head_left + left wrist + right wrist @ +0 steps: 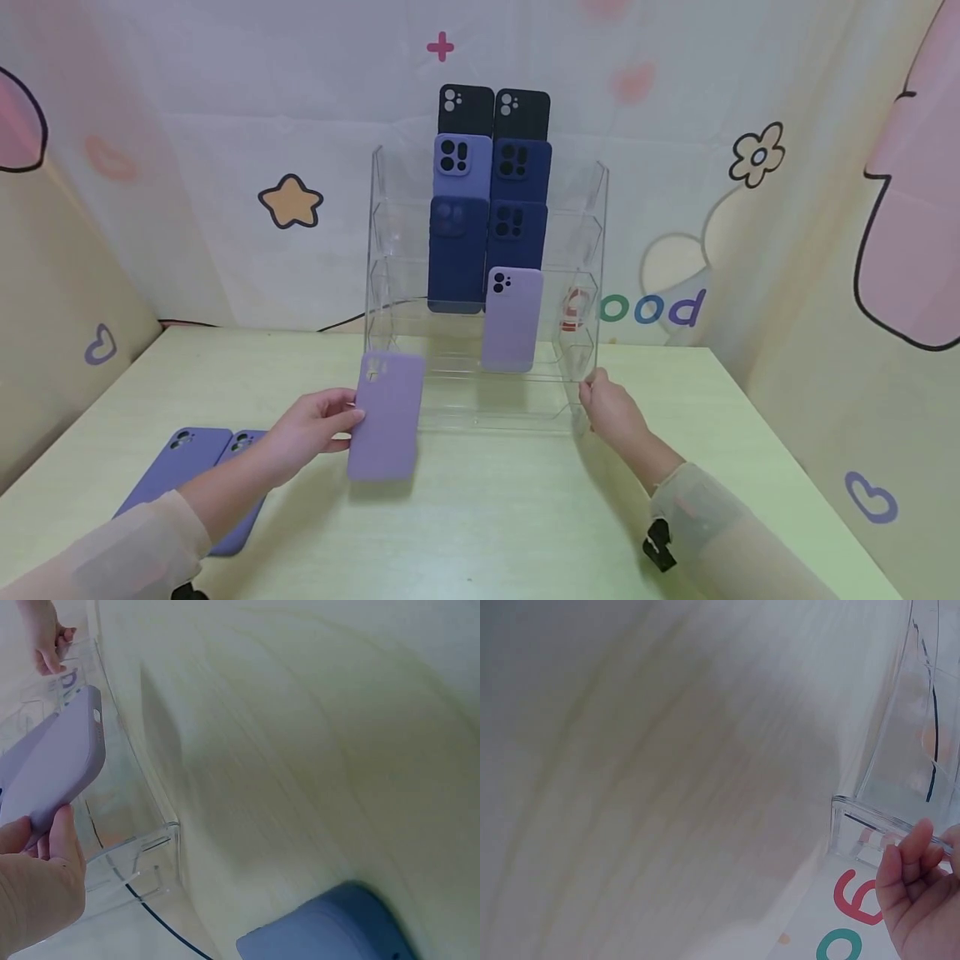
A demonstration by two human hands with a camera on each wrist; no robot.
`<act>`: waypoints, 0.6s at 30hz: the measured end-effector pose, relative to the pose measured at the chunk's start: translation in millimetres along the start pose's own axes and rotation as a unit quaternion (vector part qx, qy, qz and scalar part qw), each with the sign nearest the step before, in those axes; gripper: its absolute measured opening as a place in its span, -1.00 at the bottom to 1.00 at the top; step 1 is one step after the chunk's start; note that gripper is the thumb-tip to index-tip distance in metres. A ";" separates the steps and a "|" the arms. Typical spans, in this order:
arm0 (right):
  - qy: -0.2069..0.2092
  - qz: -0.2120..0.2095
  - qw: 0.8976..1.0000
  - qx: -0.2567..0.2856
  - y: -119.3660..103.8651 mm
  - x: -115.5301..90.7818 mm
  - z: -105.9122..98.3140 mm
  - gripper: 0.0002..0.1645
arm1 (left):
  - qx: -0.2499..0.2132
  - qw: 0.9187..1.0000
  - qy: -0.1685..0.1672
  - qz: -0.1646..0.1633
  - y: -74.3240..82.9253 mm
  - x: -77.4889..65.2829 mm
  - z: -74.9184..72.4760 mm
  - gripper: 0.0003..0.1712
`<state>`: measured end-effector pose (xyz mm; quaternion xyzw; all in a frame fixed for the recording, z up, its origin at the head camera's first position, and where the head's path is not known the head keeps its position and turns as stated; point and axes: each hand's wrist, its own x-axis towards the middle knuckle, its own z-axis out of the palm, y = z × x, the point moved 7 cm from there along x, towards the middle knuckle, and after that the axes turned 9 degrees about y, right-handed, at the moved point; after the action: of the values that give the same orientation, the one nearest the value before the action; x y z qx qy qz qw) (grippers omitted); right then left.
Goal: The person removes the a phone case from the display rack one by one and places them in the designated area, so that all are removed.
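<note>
My left hand (311,433) pinches a lilac phone case (386,425) by its side edge, thumb in front. The case is upright before the lower left part of a clear acrylic display rack (592,221). In the left wrist view, thumb and fingers grip the case (64,754) near one end. My right hand (615,412) holds the rack's lower right front edge, with curled fingers at the clear panel (855,832) in the right wrist view. Another lilac case (513,321) stands on the rack's low tier, right of the middle.
Behind it, the upper tiers hold black cases (467,110), a periwinkle case (461,179) and several navy cases (456,267), in two columns. Two blue-violet cases (183,458) lie on the table (480,533) at left, partly under my left forearm. A dark cable (341,322) runs behind the rack.
</note>
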<state>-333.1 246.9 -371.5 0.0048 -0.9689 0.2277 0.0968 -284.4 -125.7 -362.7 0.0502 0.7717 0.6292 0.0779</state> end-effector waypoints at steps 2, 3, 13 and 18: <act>0.001 -0.002 1.000 0.004 -0.7 0.4 -0.4 -0.74 | 0.007 1.000 0.000 -0.001 -2.3 -1.9 -1.7 -0.58; 0.003 -0.004 1.000 0.004 -1.0 0.5 -0.5 -0.74 | 0.010 1.000 0.000 -0.004 -3.4 -3.0 -2.7 -0.58; 0.001 -0.005 1.000 0.002 0.3 -0.3 -1.3 -0.74 | 0.031 0.999 -0.007 -0.024 -9.4 -13.3 -8.2 -0.54; -0.003 -0.004 1.000 0.003 -0.1 -1.2 0.3 -0.73 | 0.035 0.999 -0.006 -0.034 -13.8 -16.9 -10.5 -0.56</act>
<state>-332.0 246.7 -371.9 0.0092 -0.9684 0.2303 0.0951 -269.5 -141.6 -373.2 0.0301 0.7941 0.5984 0.1023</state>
